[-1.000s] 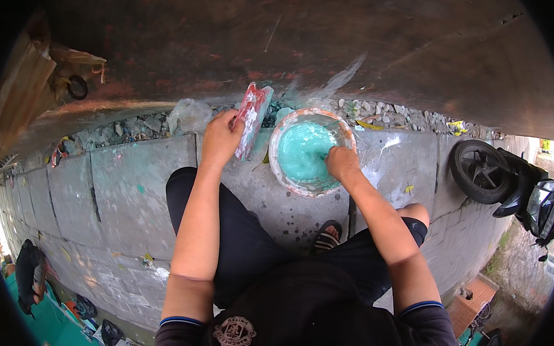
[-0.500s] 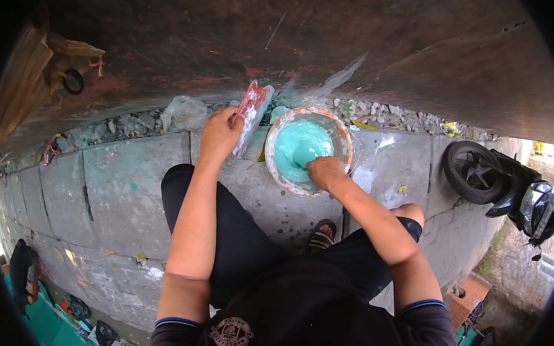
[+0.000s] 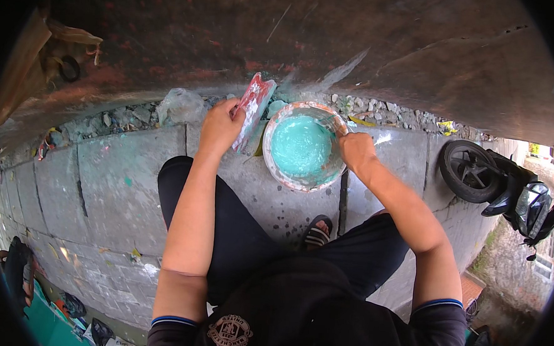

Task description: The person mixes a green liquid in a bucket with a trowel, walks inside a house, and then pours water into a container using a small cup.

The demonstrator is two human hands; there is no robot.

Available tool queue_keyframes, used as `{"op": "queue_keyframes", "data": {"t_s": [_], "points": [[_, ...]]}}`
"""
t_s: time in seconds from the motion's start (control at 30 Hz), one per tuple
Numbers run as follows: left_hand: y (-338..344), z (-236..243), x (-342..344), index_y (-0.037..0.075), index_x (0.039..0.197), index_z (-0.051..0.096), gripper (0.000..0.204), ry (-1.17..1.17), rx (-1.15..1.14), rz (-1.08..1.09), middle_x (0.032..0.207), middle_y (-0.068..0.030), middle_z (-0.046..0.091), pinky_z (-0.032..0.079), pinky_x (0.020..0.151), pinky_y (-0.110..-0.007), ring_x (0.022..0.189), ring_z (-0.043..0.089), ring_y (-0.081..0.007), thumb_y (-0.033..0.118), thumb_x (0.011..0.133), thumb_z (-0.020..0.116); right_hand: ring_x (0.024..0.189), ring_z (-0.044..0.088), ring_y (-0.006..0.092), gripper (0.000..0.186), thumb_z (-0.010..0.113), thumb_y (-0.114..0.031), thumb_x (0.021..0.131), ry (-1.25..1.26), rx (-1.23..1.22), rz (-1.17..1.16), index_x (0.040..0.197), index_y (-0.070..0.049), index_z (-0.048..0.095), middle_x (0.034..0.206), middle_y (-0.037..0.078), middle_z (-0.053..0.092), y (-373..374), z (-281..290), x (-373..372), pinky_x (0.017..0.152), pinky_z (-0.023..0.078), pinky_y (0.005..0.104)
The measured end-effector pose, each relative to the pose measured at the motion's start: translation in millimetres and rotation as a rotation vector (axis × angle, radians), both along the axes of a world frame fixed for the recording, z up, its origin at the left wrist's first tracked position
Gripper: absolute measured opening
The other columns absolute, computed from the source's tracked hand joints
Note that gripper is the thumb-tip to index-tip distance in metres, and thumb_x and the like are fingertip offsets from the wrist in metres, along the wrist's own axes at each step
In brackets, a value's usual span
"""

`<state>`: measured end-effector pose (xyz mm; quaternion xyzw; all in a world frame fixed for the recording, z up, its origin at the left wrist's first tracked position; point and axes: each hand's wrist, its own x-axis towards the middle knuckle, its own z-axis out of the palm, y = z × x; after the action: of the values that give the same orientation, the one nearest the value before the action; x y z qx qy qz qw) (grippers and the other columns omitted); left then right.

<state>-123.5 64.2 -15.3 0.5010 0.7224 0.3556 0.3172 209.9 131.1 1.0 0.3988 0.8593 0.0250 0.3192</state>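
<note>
A round bucket (image 3: 301, 184) with a paint-smeared rim stands on the paving in front of me. Thick turquoise paint (image 3: 300, 146) lies inside it. My right hand (image 3: 357, 151) is closed at the bucket's right rim. What its fingers grip is hidden, perhaps a tool or the rim itself. Left of the bucket, my left hand (image 3: 221, 127) grips the edge of a long, flat red piece with a notched end (image 3: 253, 106). White and turquoise smears cover that piece, which is tilted up toward the wall.
A dark brown, scuffed wall (image 3: 284, 35) rises along the far side. Rubble (image 3: 386, 113) and a clear plastic bag (image 3: 180, 107) lie at its foot. A parked motorbike (image 3: 477, 174) is at the right. My sandalled foot (image 3: 318, 231) rests on the paving (image 3: 132, 190) below the bucket.
My right hand has come up out of the paint and moved right to the bucket's rim. The paint's swirl has flattened. My left hand still holds the red piece, nearly unmoved.
</note>
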Motion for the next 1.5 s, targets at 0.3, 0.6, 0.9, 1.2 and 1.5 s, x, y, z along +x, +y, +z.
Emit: {"op": "queue_keyframes", "data": {"t_s": [0.3,0.6,0.9,1.2,1.5], "points": [[-1,-6,-3,0.004,0.102,0.069,0.022,0.012,-0.012,-0.001,0.092,-0.0171,0.066,0.051,0.074,-0.041,0.082,0.065,-0.0332,0.017,0.087,0.061,0.093,0.071,0.0325,0.030,0.052,-0.021,0.091,0.034,-0.284,-0.373,0.094,0.000,0.072,0.095,0.019,0.073,-63,-1,-21,0.081,0.056,0.0410],[1,-9,-3,0.003,0.103,0.069,0.021,0.041,0.013,-0.015,0.087,-0.0129,0.068,0.050,0.071,-0.033,0.074,0.065,-0.0224,0.019,0.089,0.064,0.102,0.068,0.0377,0.036,0.050,-0.025,0.091,0.245,-0.419,-0.666,0.100,0.003,0.071,0.109,0.024,0.069,-55,-16,-27,0.088,0.054,0.0456],[-4,-2,-5,0.004,0.103,0.069,0.022,0.006,-0.028,-0.006,0.096,-0.0175,0.067,0.051,0.076,-0.040,0.084,0.066,-0.0335,0.018,0.087,0.061,0.099,0.069,0.0350,0.034,0.051,-0.022,0.086,0.134,-0.520,-0.677,0.097,0.003,0.071,0.103,0.023,0.071,-65,-19,-39,0.087,0.054,0.0435],[-6,0,-5,0.003,0.103,0.068,0.022,-0.014,-0.044,-0.004,0.098,-0.0179,0.067,0.051,0.077,-0.040,0.085,0.066,-0.0344,0.018,0.088,0.061,0.046,0.048,0.0175,0.024,0.049,-0.015,0.085,0.840,-0.738,-1.507,0.071,0.002,0.059,0.063,0.011,0.059,-52,-49,-94,0.040,0.032,0.0344],[-12,-5,-12,0.002,0.101,0.068,0.021,-0.045,-0.057,0.029,0.095,-0.0177,0.067,0.051,0.076,-0.039,0.083,0.066,-0.0324,0.017,0.088,0.062,0.096,0.068,0.0374,0.036,0.056,-0.031,0.088,0.490,-0.317,-0.675,0.097,0.001,0.071,0.100,0.022,0.070,-32,15,-58,0.091,0.051,0.0460]]}}
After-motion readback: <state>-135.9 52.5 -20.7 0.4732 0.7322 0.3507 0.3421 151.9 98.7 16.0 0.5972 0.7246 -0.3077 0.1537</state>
